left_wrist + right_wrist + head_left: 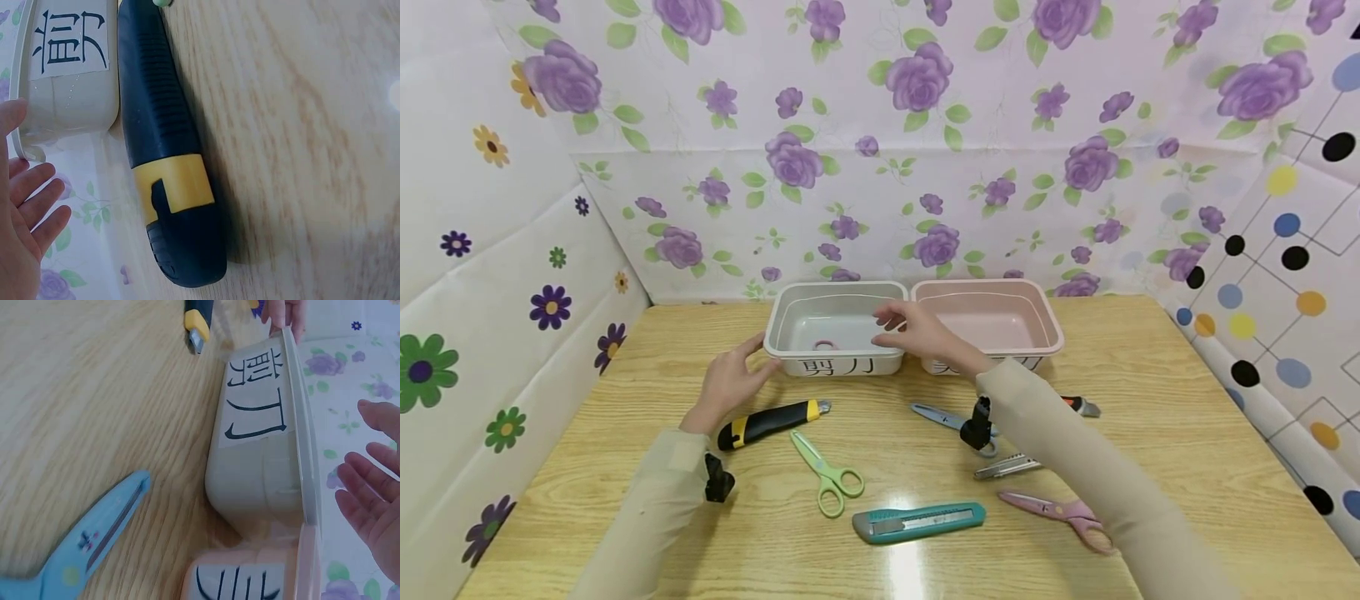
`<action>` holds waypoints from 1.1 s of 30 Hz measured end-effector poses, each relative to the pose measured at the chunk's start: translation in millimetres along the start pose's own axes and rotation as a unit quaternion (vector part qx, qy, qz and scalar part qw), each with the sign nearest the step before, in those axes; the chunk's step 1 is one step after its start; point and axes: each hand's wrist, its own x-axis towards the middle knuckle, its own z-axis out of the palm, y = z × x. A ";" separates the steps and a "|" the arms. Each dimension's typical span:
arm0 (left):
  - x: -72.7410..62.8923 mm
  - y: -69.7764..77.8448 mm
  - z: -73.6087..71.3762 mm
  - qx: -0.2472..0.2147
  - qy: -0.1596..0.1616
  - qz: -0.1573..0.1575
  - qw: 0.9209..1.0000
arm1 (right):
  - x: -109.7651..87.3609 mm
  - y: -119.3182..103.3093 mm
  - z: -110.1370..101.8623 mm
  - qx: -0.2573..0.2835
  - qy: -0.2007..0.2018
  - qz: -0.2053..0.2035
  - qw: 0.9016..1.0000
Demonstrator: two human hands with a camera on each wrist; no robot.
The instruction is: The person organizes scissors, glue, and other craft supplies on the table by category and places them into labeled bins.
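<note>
My left hand (727,383) touches the left end of a grey bin (839,292) labelled in black characters, its fingers extended in the left wrist view. My right hand (919,330) hovers over that bin's right end with relaxed, parted fingers and nothing between them. Inside the bin, a small pink loop (825,344) shows; the rest of that item is hidden. Close to my left hand lies a black and yellow utility knife (771,422). Below my right forearm are blue scissors (942,416), partly covered by the wrist camera, and a silver snap-off knife (1006,467).
A pink bin (1051,333) adjoins the grey one on the right. On the wooden table (760,550) lie green scissors (827,477), a teal box cutter (919,522), pink scissors (1060,510) and a partly hidden red and black cutter (1081,406). Patterned cloth walls enclose the back and sides.
</note>
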 end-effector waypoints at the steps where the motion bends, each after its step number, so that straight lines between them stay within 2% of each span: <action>1: -0.1 0.0 0.0 0.000 -0.001 -0.001 1.000 | -3.0 0.1 -1.4 0.000 0.000 -0.001 1.000; 15: -3.0 0.9 -1.0 -0.006 0.001 0.004 1.000 | -53.6 0.1 -15.0 0.002 -0.006 -0.034 0.999; 21: -2.7 0.7 -1.6 -0.008 -0.002 0.005 1.000 | -82.1 2.9 -15.3 -0.023 -0.019 -0.019 0.999; 33: -2.0 2.9 -1.5 -0.005 -0.008 0.001 1.000 | -127.1 26.4 -23.0 -0.061 -0.021 0.026 0.998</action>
